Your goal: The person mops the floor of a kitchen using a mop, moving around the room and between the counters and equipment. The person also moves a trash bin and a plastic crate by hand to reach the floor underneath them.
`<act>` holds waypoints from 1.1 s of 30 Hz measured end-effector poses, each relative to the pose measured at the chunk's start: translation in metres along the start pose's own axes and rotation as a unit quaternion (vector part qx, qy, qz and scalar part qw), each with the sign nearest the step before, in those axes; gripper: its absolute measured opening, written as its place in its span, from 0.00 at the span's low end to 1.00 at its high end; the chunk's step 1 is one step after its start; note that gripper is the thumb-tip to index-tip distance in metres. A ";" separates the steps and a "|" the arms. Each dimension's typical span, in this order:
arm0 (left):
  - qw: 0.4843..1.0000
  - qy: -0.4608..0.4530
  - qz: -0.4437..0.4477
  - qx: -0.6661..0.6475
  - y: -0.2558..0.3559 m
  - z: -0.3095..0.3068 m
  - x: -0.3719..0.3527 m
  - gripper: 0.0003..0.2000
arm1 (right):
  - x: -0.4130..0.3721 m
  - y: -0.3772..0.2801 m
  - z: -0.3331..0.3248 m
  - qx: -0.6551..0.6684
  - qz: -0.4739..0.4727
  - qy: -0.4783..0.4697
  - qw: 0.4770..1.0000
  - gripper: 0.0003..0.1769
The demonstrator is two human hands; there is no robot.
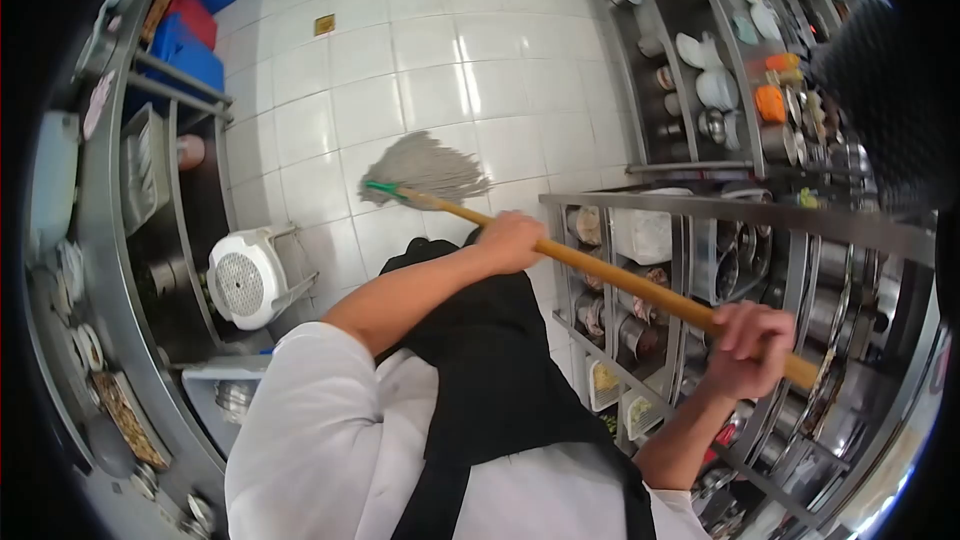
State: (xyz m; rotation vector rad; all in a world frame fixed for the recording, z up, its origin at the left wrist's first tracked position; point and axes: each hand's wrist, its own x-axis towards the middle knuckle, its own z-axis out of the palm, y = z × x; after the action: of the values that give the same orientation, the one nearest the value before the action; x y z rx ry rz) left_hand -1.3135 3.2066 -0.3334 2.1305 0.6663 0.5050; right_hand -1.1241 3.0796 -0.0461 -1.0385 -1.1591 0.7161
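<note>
Gripping wooden-handled grey string mop (610, 278) with left hand (510, 240) clenched mid-shaft and right hand (750, 345) wrapped near top end, pressing its head onto glossy white tiled floor (440, 50); likely handling as stiff light pole, limp draggy strands.

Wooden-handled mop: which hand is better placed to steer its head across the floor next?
Probably left. The left hand grips the long wooden mop handle nearer the grey string mop head on the white tiled floor; the right hand holds the far end.

free: tiled floor (450, 70) ahead of me | right: steel shelf rack (720, 208) crowds my right hand (750, 345) | left: counter (110, 270), white fan (245, 282)
</note>
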 end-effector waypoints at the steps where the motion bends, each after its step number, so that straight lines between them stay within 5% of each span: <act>1: 0.999 0.021 -0.036 0.015 -0.020 -0.008 -0.021 0.13 | 0.000 0.016 0.018 0.030 0.015 -0.044 0.998 0.16; 4: 0.976 0.185 -0.086 0.078 -0.063 -0.046 -0.089 0.18 | -0.009 0.051 0.075 0.057 0.064 -0.127 0.988 0.12; 7: 0.949 0.233 -0.135 0.165 -0.117 -0.079 -0.155 0.18 | -0.022 0.082 0.129 0.032 0.089 -0.250 0.964 0.08; 10: 0.913 0.150 -0.284 0.251 -0.142 -0.117 -0.206 0.12 | -0.053 0.124 0.167 0.031 0.098 -0.314 0.944 0.05; 14: 0.890 0.088 -0.350 0.279 -0.171 -0.129 -0.251 0.08 | -0.083 0.143 0.184 0.018 0.110 -0.359 0.927 0.07; 19: 0.911 -0.036 -0.324 0.252 -0.142 -0.107 -0.231 0.13 | -0.102 0.120 0.145 0.010 0.065 -0.378 0.923 0.08; 25: 0.953 -0.066 -0.206 0.211 -0.077 -0.020 -0.175 0.14 | -0.120 0.052 0.037 -0.039 0.056 -0.389 0.919 0.08; 33: 0.994 -0.102 0.001 0.047 0.066 0.165 -0.088 0.12 | -0.193 -0.071 -0.142 -0.105 0.111 -0.189 0.970 0.13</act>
State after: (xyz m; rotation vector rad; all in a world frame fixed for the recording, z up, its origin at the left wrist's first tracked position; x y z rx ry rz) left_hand -1.2717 3.0203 -0.3862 2.2337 0.5826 0.2557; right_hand -1.0457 2.8425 -0.0618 -1.2570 -1.4856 1.0158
